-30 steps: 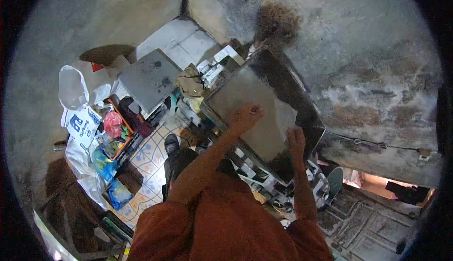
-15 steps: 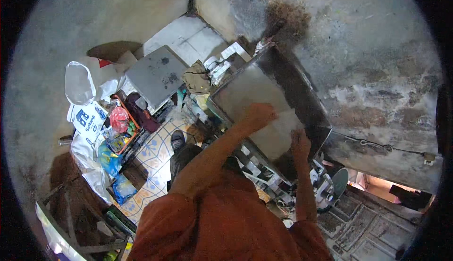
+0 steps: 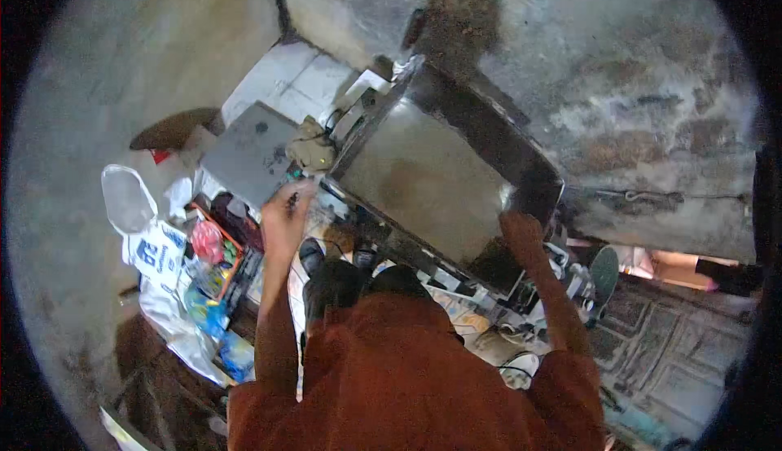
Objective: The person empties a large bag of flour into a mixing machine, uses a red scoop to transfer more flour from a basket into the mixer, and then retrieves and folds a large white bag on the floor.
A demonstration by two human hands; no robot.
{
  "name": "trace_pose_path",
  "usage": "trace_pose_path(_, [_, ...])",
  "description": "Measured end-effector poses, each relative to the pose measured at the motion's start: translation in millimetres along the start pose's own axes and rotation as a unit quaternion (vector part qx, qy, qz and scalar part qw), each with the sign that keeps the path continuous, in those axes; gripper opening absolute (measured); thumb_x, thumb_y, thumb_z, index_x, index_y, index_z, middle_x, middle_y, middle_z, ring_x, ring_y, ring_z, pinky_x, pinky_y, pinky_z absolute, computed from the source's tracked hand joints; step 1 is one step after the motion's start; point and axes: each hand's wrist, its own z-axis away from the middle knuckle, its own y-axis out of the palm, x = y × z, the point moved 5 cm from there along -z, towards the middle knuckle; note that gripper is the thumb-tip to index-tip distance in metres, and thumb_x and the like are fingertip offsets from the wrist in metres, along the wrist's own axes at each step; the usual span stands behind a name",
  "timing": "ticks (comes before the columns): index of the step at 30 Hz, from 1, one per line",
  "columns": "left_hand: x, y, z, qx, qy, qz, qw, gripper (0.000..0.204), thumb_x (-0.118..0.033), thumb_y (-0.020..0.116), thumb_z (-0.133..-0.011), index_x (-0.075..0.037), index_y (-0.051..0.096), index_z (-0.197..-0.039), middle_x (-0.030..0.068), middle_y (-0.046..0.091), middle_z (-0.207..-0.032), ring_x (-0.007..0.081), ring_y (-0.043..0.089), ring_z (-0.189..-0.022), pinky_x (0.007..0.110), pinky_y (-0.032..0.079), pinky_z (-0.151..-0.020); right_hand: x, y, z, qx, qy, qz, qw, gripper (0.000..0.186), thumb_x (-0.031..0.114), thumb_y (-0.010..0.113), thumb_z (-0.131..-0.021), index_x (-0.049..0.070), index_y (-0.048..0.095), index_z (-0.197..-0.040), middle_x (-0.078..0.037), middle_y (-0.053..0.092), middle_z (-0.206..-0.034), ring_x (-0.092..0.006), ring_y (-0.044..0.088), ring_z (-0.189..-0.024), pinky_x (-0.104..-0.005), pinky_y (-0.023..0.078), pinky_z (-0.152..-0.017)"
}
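Crowding the left corner of the tray (image 3: 489, 129): khaki bundle (image 3: 311, 149), half-curled left hand (image 3: 285, 213); right hand (image 3: 522, 233) bunched near the right edge; grips unclear.

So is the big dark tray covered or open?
Open: the tray shows its grey-brown inside uncovered, beside the right hand.

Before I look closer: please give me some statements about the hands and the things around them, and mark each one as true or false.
1. The left hand is outside the dark rectangular tray. True.
2. The round green disc is left of the tray. False: the disc is right of it.
3. The white bag is left of the tray. True.
4. The right hand touches the white bag. False: that hand is at the tray's right part.
5. The sleeves are reddish-brown. True.
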Motion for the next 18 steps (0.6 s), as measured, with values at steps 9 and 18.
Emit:
trace_pose_path(9, [250, -112, 248, 0.141, -0.182, -0.355, 0.906, 0.023, -0.023, 0.06, -0.084, -0.001, 0.064, -0.091, 0.0176, 0.065, -0.086, 0.0321, 0.063, -0.076, 0.041, 0.049, -0.068, -47, 116, 32, 0.24, 0.033, 0.089, 0.966, 0.015, 0.018, 0.059, -0.082, 0.005, 0.064, -0.086, -0.018, 0.063, -0.076, -0.0303, 0.065, -0.073, -0.0466, 0.05, -0.065])
trace_pose_path(18, [309, -70, 488, 0.039, -0.469, 0.091, 0.878, 0.032, -0.031, 0.059, -0.083, -0.003, 0.068, -0.096, 0.0083, 0.067, -0.082, 0.0174, 0.064, -0.06, 0.032, 0.049, -0.046, -24, 20, -78, -0.089, 0.107, -0.321, 0.937, 0.022, 0.021, 0.057, -0.09, 0.001, 0.064, -0.085, -0.008, 0.062, -0.072, -0.0162, 0.056, -0.061, -0.0306, 0.045, -0.062])
